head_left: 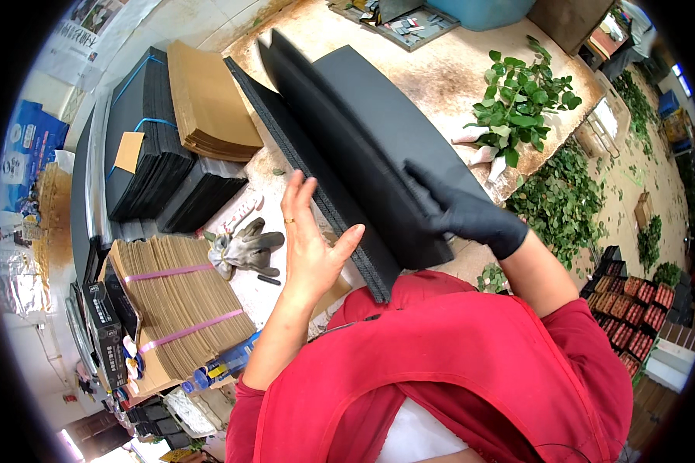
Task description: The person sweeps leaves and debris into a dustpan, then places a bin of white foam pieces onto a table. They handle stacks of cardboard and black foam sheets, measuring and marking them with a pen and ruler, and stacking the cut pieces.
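Observation:
Black corrugated cardboard sheets [378, 177] stand tilted and splayed in front of me, their lower end by my lap. My left hand [309, 239], bare with a ring, is beside the ridged edges of the left sheets, its fingers and thumb spread. A black glove covers my right hand [467, 220], which grips the right edge of the sheets; part of its grip is hidden. Behind them, another flat black sheet [394, 108] rests on the table. Left of my bare hand lies a crumpled grey glove [245, 247].
Strapped black sheets [150, 131], brown sheets [212, 100] and a bundle of brown cardboard [174, 297] with pink straps stand at left. Leafy stems [521, 100] with wrapped heads lie at the table's right. Leaves [564, 204] cover the floor beyond; a blue bin [483, 11] is at the back.

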Motion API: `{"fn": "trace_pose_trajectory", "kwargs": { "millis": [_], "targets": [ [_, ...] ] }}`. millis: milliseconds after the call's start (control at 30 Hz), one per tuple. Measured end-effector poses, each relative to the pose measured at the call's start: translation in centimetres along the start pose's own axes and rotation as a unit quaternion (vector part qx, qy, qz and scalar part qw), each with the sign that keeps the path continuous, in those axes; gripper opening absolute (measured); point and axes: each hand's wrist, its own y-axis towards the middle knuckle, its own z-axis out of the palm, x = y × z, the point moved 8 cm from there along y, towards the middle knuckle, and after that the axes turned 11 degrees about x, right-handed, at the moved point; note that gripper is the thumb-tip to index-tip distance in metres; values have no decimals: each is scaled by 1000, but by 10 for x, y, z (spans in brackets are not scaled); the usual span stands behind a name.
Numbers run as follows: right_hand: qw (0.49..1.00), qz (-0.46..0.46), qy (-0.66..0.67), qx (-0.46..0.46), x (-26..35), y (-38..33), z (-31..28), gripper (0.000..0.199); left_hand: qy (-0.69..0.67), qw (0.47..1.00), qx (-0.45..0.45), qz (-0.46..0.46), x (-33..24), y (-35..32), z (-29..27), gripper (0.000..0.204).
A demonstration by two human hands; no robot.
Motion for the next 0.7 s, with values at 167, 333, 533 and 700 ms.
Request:
{"fn": "trace_pose_trajectory", "kwargs": {
  "millis": [167, 333, 533, 700],
  "targets": [
    [937, -45, -310, -155, 44, -11, -10, 89, -1, 997, 69, -24, 1, 2, 5, 69],
    [989, -73, -121, 40, 21, 16, 57, 100, -17, 997, 70, -2, 0, 5, 7, 68],
    [996, -40, -18, 75, 17, 35, 71, 110, -16, 997, 79, -11, 1, 5, 8, 69],
    [994, -19, 40, 103, 10, 36, 70, 113, -6, 997, 75, -10, 5, 2, 10, 70]
  ]
}}
